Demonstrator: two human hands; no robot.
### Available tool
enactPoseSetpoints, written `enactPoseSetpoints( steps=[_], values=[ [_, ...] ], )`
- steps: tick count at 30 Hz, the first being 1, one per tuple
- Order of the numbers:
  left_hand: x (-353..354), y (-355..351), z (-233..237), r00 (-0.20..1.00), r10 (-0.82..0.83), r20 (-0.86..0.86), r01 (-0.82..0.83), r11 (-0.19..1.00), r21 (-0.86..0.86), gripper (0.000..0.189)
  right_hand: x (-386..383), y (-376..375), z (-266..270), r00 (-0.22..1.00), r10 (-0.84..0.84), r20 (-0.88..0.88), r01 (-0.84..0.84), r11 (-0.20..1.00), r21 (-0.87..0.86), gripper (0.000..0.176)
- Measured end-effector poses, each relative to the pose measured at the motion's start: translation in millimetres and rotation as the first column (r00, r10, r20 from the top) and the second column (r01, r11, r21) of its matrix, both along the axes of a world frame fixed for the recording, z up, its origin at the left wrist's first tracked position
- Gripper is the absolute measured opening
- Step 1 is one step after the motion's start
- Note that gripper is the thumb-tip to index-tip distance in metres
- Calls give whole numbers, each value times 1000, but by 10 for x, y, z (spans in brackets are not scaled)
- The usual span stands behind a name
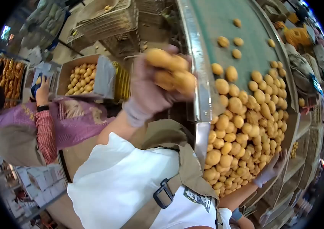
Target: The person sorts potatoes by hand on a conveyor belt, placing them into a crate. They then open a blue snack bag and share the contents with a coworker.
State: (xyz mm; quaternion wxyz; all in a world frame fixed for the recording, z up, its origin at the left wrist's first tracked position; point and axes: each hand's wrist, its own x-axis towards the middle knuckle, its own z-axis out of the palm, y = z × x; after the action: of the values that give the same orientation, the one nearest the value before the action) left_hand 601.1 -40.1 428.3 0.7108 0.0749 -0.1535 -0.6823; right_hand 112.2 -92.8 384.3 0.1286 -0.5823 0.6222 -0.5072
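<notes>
Raised on the left side of the belt, my left hand (152, 87) wears a pale glove and grips several yellow-brown potatoes (171, 72). The hand and its potatoes are slightly blurred. My right hand (273, 170), also gloved, lies at the far side of the potato heap (242, 129), against the side wall of the conveyor. Its fingers look stretched out, and I see nothing held in them. The heap covers the near end of the green conveyor belt (215, 23), while a few loose potatoes lie farther up.
A metal rail (198, 76) edges the belt. To the left stand a box of potatoes (81, 78) and a plastic crate (108, 23). A co-worker in a purple apron (28, 118) is close on the left. Stacked crates (284, 191) line the right.
</notes>
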Motion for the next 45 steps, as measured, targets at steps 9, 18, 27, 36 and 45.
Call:
enactPoseSetpoints(
  steps=[9,18,27,36,45],
  values=[
    [1294,703,-1096,903,279,327,-403,815,416,56,128,383,-85,993,27,-119,-17,996,89,42],
    [1285,234,-1567,-666,253,701,-332,742,-583,58,72,1008,-609,918,19,-397,83,968,238,51],
    [-661,-1146,103,-83,489,868,126,869,-478,37,298,1511,-444,860,-180,-478,270,954,127,26],
    [-2358,-1494,-129,-511,770,382,843,536,47,39,475,519,86,903,-118,-413,106,993,-50,26],
    [-1955,-1593,-61,-316,-145,938,785,516,344,48,486,-378,48,990,33,-135,-17,993,114,31]
  ],
)
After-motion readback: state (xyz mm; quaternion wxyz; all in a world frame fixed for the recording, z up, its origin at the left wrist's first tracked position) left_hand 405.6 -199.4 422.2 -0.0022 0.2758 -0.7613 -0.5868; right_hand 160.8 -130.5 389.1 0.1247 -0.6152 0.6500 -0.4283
